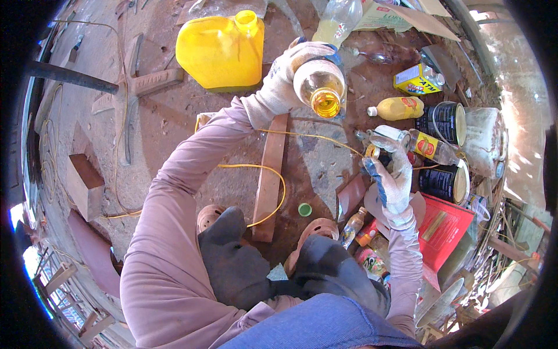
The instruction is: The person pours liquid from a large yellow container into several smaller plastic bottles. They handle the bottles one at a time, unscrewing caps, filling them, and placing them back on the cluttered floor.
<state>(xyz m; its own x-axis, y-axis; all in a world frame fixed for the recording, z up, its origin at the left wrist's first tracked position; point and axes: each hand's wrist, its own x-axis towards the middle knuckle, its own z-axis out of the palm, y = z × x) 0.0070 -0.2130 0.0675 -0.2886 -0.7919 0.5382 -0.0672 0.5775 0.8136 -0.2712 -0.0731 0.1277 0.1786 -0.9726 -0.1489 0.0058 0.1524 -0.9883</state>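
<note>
The left hand, gloved, is wrapped around a clear plastic bottle at far centre, its open mouth tipped near and amber liquid showing in the neck, beside one uncapped yellow jerrycan at far left. The right hand, also gloved, is narrowed near a small amber-ringed piece, though I cannot tell whether it grips it. To the right are two black pails with pale printing and one yellow printed tin; one green cap lies near centre.
</note>
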